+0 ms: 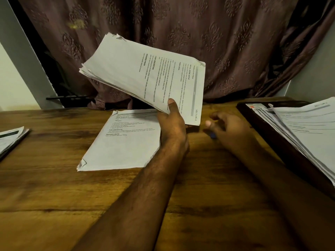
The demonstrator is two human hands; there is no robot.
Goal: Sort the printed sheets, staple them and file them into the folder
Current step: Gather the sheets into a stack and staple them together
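Observation:
My left hand [172, 122] grips a thick stack of printed sheets [141, 73] by its lower corner, thumb on top, and holds it tilted above the table. The top sheet reads "SECTION 1". Below it, a second pile of printed sheets [123, 142] lies flat on the wooden table [54, 187]. My right hand [228, 127], blurred, hovers low to the right of the raised stack with its fingers apart. A small blue object [213, 136] peeks out under it; I cannot tell whether the hand touches it. A dark folder [272, 136] at the right holds more sheets [304, 127].
Another pile of papers [10, 138] lies at the table's left edge. A brown patterned curtain [199, 33] hangs behind the table's far edge.

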